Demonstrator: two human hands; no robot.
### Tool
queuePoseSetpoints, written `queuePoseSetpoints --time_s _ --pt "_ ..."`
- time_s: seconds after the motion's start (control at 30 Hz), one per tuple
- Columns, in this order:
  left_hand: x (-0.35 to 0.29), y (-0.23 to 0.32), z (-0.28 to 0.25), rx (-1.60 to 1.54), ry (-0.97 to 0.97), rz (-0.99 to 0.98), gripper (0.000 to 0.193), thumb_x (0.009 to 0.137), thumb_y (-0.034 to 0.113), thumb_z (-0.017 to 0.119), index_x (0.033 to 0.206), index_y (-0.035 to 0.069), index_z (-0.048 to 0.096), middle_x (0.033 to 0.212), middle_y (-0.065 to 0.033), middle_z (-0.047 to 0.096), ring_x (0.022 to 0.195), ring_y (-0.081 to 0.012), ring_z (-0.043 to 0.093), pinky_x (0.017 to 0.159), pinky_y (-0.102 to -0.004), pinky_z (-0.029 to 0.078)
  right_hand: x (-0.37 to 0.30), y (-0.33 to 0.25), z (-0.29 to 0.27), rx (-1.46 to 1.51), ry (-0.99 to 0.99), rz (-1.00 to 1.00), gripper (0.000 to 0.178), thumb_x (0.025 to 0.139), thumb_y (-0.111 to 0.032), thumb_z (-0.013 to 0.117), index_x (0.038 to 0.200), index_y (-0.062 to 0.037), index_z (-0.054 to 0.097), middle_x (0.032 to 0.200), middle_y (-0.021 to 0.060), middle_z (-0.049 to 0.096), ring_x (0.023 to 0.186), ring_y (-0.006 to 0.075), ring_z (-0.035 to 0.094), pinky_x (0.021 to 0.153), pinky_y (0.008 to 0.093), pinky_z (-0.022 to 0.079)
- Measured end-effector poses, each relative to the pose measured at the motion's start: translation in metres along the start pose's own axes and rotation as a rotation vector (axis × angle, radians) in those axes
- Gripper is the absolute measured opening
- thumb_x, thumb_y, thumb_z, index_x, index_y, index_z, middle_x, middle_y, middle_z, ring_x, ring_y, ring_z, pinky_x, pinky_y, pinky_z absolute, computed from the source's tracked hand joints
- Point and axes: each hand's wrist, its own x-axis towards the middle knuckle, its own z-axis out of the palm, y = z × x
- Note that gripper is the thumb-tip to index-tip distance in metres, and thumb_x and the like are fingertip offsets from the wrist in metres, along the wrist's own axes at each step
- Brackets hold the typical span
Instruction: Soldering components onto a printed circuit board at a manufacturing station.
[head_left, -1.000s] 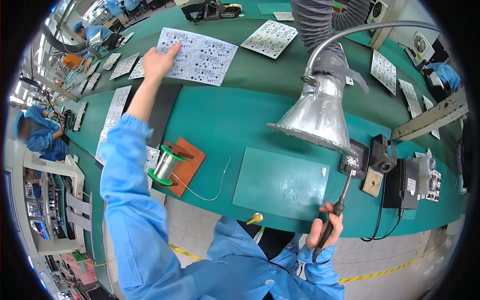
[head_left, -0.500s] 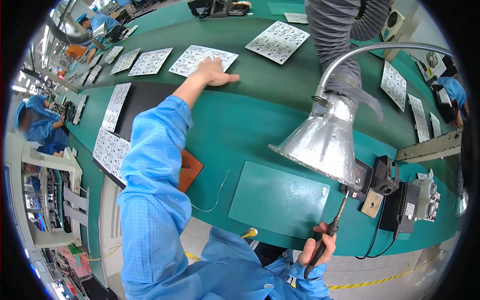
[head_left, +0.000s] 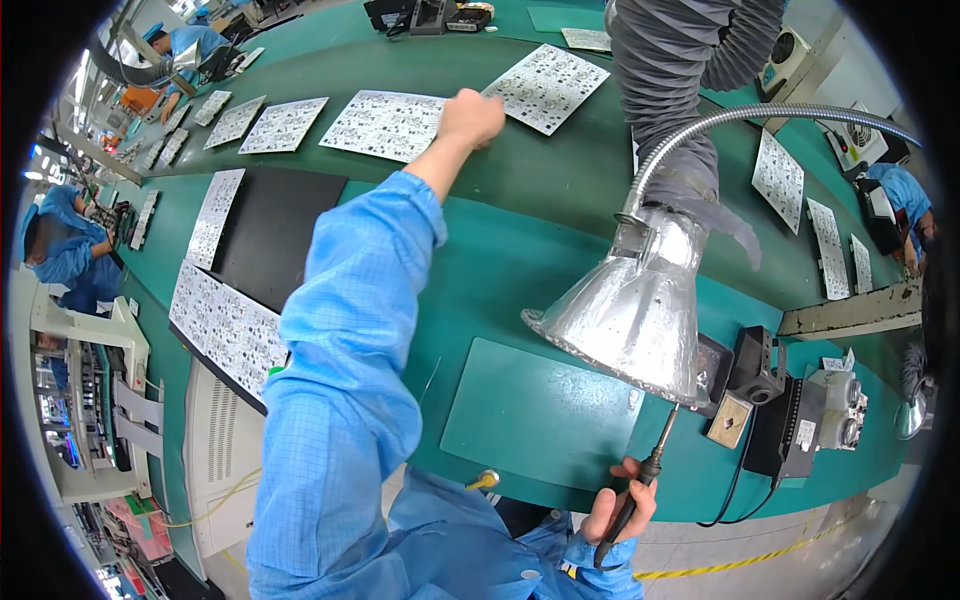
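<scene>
My left hand [head_left: 472,118] is stretched far out over the dark green belt, its fingers curled in and mostly hidden. It lies between two white circuit boards: the right edge of one board [head_left: 380,125] is beside my wrist, and the left corner of the other board [head_left: 550,88] is by my knuckles. Whether the fingers grip a board edge cannot be made out. Low at the right, my right hand [head_left: 618,508] holds a soldering iron [head_left: 632,500] by its dark handle, tip up, below the silver extraction hood [head_left: 640,310].
A green mat [head_left: 540,410] lies before me on the bench. Beyond the hood stand a sponge tray [head_left: 729,418], an iron holder [head_left: 758,365] and a black box [head_left: 788,430]. More boards [head_left: 228,325] rest at left on a black sheet [head_left: 275,230]. Co-workers sit at both sides.
My left hand has moved right, from spread over a board to curled between two boards. The view has shifted slightly. The right hand still holds the soldering iron.
</scene>
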Motion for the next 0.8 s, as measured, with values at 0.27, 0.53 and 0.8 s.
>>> queuePoseSetpoints --time_s 0.27,0.53,0.8 --pt "0.001 0.04 0.049 -0.948 -0.067 -0.427 0.026 0.085 0.015 0.052 0.088 -0.009 0.062 0.075 -0.0157 0.066 0.056 -0.0227 0.066 0.042 -0.0294 0.052 0.002 -0.003 0.0 0.005 0.068 -0.005 0.037 0.088 -0.016 0.056 0.121 -0.01 0.042 0.117 0.0227 0.054 0.092 0.0272 0.054 0.077 0.0396 0.047" --pt "-0.008 0.038 -0.017 -1.255 0.181 -0.298 0.022 0.082 0.009 0.052 0.09 -0.011 0.058 0.089 -0.0188 0.064 0.071 -0.0249 0.065 0.053 -0.0349 0.055 0.002 0.001 -0.002 0.065 0.064 -0.044 0.043 0.075 0.004 0.06 0.114 -0.004 0.044 0.108 0.0278 0.055 0.083 0.0294 0.059 0.072 0.0393 0.051" --pt "-0.067 -0.018 -0.14 -1.106 0.159 -0.079 0.017 0.086 0.011 0.055 0.086 -0.005 0.06 0.084 -0.0117 0.064 0.071 -0.0191 0.065 0.059 -0.0301 0.055 0.0 0.007 0.003 0.096 0.133 -0.127 0.04 0.08 0.001 0.06 0.117 -0.0022 0.046 0.111 0.0245 0.057 0.086 0.0268 0.059 0.077 0.0375 0.05"
